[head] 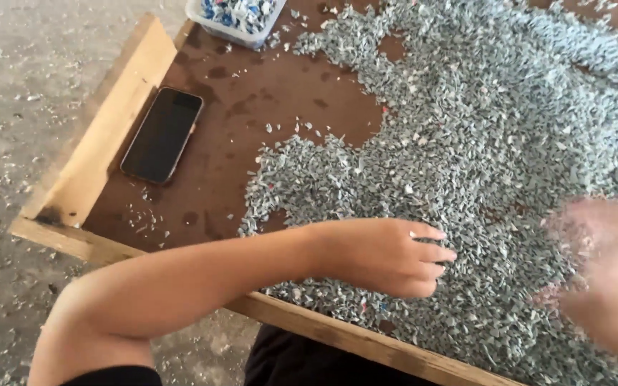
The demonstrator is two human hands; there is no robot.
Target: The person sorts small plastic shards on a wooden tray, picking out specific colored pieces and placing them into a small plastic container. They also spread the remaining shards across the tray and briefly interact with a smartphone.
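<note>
Grey plastic flakes [481, 143] — a wide, shallow heap of small shredded chips — cover most of the brown board [252, 93], spread from its far right corner down to the near wooden rim [337, 336]. The heap has no single long axis; its left edge runs ragged, with a tongue of chips reaching toward the bare left part of the board. A few white, red and blue bits show among the grey.

At the far edge, near the top of the view, stands a small clear rectangular tub [234, 18] holding mixed blue, white and red pieces; only its near part is in view. On the bare board beside the left wooden rail [101, 121] lies a dark phone [162, 134], face up, screen blank, its long side running roughly parallel to that rail and well apart from the chips.

The left hand [388, 256] lies palm down on the flakes near the near rim, forearm crossing in from the left. Its fingers [430, 251] are held close together, slightly curled, tips resting on the chips — nothing is gripped between them.

The right hand [599, 264] is over the flakes at the right edge, blurred by motion; whether its fingers are spread or closed cannot be told.

Beyond the frame, the concrete floor [23, 86] is littered with stray chips.
</note>
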